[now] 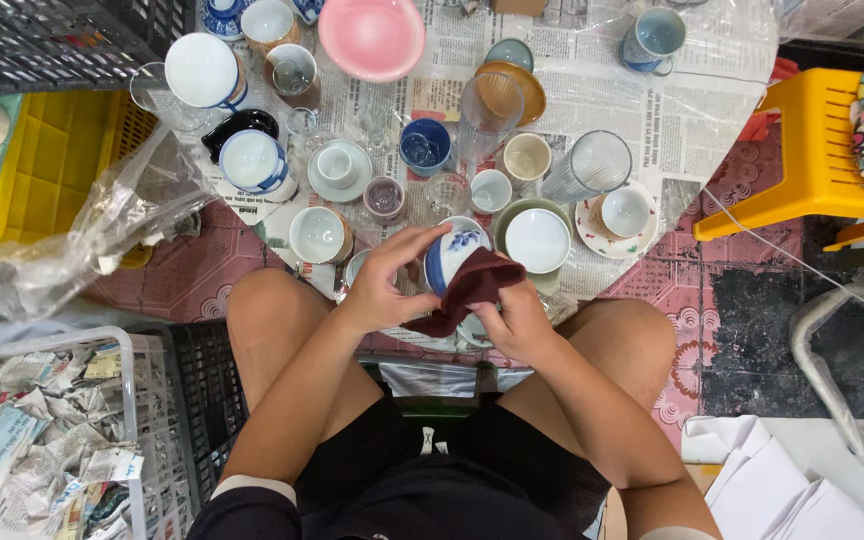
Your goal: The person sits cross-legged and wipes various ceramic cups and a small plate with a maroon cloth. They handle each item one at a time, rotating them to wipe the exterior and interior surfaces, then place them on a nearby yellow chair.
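The fingers [407,252] of the left hand [384,285] are closed around a blue-and-white cup [449,256], held just above the worktop [692,110] edge. A dark red cloth [464,292] is pinched in the right hand [518,322] against it. The cup is best turned slowly, kept clear of the green bowl [536,240] beside it.

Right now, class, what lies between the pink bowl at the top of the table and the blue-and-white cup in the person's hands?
In the head view, a dark blue cup stands between the pink bowl and the blue-and-white cup.

Left hand [384,290], right hand [517,322]: grips closed, forearms converging.
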